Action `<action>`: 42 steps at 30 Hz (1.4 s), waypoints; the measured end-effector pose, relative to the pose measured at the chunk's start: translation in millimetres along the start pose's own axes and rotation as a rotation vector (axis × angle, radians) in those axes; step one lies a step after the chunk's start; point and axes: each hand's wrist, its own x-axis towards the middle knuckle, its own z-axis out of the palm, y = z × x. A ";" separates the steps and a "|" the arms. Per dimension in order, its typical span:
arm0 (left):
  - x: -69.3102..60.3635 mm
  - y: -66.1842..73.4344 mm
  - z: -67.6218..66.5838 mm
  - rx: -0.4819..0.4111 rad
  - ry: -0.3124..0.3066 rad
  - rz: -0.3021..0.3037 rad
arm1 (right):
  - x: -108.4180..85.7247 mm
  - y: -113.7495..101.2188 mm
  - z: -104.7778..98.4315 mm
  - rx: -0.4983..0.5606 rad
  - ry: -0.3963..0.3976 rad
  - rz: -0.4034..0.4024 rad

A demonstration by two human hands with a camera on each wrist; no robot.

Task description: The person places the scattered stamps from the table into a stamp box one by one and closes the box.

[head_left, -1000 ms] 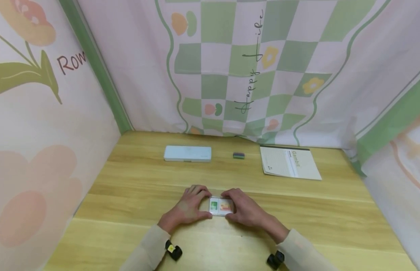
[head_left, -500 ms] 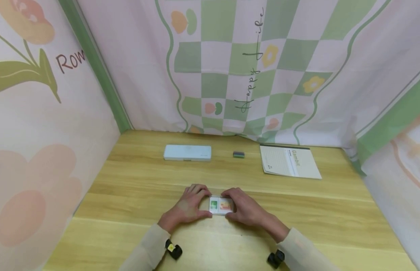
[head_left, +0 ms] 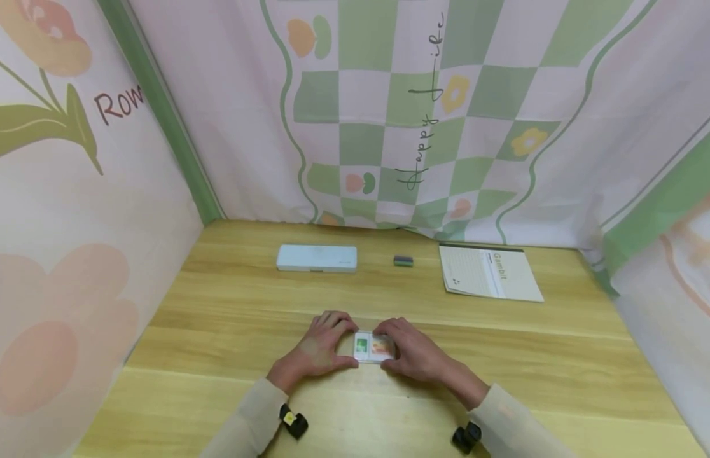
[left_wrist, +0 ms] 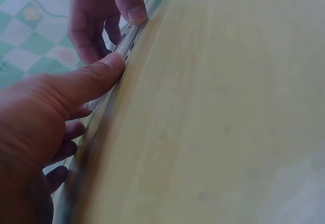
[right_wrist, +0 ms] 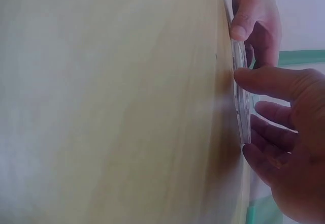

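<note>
A small flat clear plastic case (head_left: 369, 348), with a green patch on its left part and an orange print on its right, lies at the near middle of the wooden table. My left hand (head_left: 316, 350) grips its left end, thumb on the near edge and fingers on the far edge. At the right end, my right hand (head_left: 417, 353) holds it the same way, covering part of the orange print. From the right wrist, the case (right_wrist: 240, 99) shows edge-on, low against the tabletop. The left wrist view shows my left thumb pressing the case's near edge.
Toward the back of the table (head_left: 246, 305) lie a pale blue pencil case (head_left: 317, 258), a small dark striped block (head_left: 403, 261) and a cream notebook (head_left: 492, 273). Printed curtains (head_left: 240, 127) stand along the back and both sides.
</note>
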 end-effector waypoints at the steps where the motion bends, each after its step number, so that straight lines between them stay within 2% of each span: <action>1: 0.2 0.0 -0.2 0.000 -0.001 0.001 | 0.1 0.1 0.0 -0.004 0.000 -0.001; 20: 1.0 -1.4 3.5 0.014 0.010 0.007 | 0.8 1.5 0.9 -0.007 0.001 -0.011; 33: 0.2 3.2 -1.5 0.021 -0.016 -0.014 | 1.4 0.7 0.2 -0.004 0.003 -0.012; 36: -0.1 5.8 -1.5 0.003 -0.024 -0.009 | 0.9 0.8 -0.2 0.002 -0.003 -0.012; 42: 0.4 11.6 0.6 -0.112 -0.039 0.026 | -0.9 1.4 -1.6 0.015 -0.009 0.000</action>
